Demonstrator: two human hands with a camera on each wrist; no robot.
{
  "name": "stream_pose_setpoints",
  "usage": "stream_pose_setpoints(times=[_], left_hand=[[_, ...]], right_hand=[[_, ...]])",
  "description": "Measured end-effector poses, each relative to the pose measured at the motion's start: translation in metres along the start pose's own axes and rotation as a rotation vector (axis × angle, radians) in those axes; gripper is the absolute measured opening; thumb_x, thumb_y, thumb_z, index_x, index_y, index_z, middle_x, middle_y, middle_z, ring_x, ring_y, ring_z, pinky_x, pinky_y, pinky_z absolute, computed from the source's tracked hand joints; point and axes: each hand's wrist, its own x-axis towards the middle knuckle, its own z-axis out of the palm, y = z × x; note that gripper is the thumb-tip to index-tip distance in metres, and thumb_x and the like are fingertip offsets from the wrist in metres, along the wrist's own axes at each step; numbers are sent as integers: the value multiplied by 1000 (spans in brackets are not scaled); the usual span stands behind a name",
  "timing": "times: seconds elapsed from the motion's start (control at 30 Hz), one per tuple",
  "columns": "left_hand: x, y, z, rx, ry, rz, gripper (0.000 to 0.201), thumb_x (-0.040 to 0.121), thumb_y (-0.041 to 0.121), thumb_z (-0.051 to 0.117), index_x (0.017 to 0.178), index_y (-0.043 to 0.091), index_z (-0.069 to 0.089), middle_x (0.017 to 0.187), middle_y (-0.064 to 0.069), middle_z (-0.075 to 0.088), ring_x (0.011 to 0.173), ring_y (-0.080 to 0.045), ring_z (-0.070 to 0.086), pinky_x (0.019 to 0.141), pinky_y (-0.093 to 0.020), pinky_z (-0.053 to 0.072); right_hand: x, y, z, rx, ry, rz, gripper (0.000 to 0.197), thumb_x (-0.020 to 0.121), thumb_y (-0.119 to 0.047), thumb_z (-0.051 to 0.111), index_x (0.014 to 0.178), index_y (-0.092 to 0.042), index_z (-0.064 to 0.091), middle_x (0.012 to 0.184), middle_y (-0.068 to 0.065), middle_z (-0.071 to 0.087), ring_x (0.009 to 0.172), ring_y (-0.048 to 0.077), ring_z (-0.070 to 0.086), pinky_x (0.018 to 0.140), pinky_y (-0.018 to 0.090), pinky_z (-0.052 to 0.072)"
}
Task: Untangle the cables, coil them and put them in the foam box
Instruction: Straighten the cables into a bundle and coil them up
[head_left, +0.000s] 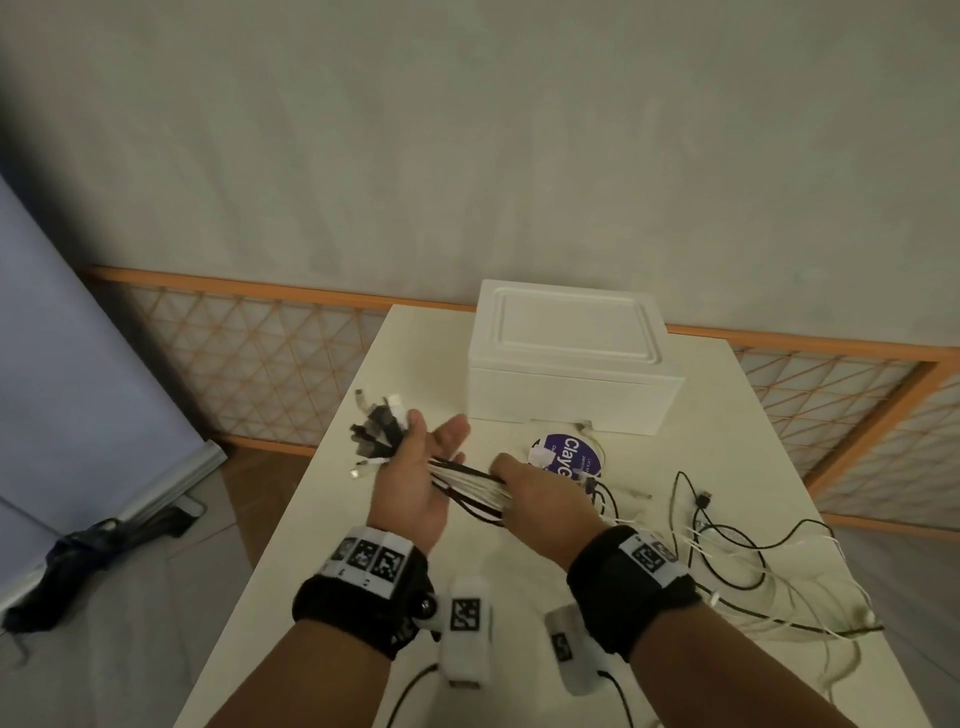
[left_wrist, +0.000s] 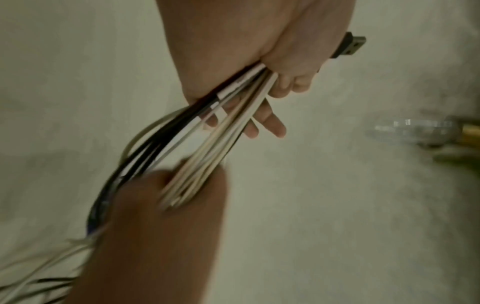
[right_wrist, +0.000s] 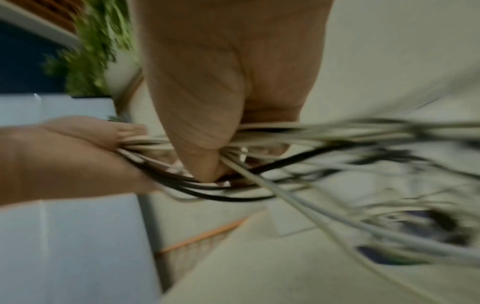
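Note:
A bundle of black and white cables (head_left: 467, 483) stretches between my two hands above the white table (head_left: 363, 545). My left hand (head_left: 421, 441) grips one end, fingers curled round it, and the plugs (head_left: 374, 431) fan out past the fingers. In the left wrist view a USB plug (left_wrist: 350, 45) pokes out beside the left hand (left_wrist: 270, 107). My right hand (head_left: 509, 473) clamps the same bundle a short way along; the thumb (right_wrist: 205, 160) presses onto the strands. The loose cable tails (head_left: 727, 561) sprawl over the table's right side. The white foam box (head_left: 571, 358) stands behind, lid on.
A round tub with a purple label (head_left: 566, 457) lies in front of the box, just beyond my right hand. An orange lattice fence (head_left: 249, 364) runs behind the table. A dark bundle (head_left: 93, 551) lies on the floor at the left.

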Motion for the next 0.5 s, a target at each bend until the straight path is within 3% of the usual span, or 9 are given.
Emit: stream_pose_setpoints(times=[0.03,0.1,0.2,0.33,0.5], left_hand=[[5,10,-3,-61,43,4,30,93,44,50,82,17,55,75,-1,70,83,-17,70,81,-36,47],[13,27,-12,-185,151,1,38,94,45,51,69,18,48,55,4,54,64,-15,62,75,-34,48],[15,35,-25,-225,233,1,48,96,45,50,58,21,34,47,8,31,39,-10,33,58,-26,38],[16,31,-26,-187,190,-41,52,95,47,51,53,22,31,46,8,24,36,-9,21,44,-22,28],[24,36,-18,-138,159,-29,54,95,46,51,51,22,30,44,7,23,34,-10,19,41,-17,23]], right_hand=[[-7,14,2,-13,-4,51,24,87,-17,47,110,-26,46,97,3,66,86,28,64,73,38,53],[-20,44,4,-54,3,115,19,87,-22,49,106,-27,48,96,1,67,88,27,64,76,35,51],[-35,79,6,-190,5,167,25,85,-28,52,110,-29,49,94,-4,68,90,18,64,84,30,43],[-47,106,7,-303,24,287,22,83,-36,50,106,-32,51,79,-8,58,87,13,59,94,33,30],[-58,108,10,-311,-17,365,25,85,-39,49,110,-37,53,93,-8,61,105,11,53,108,42,22]])
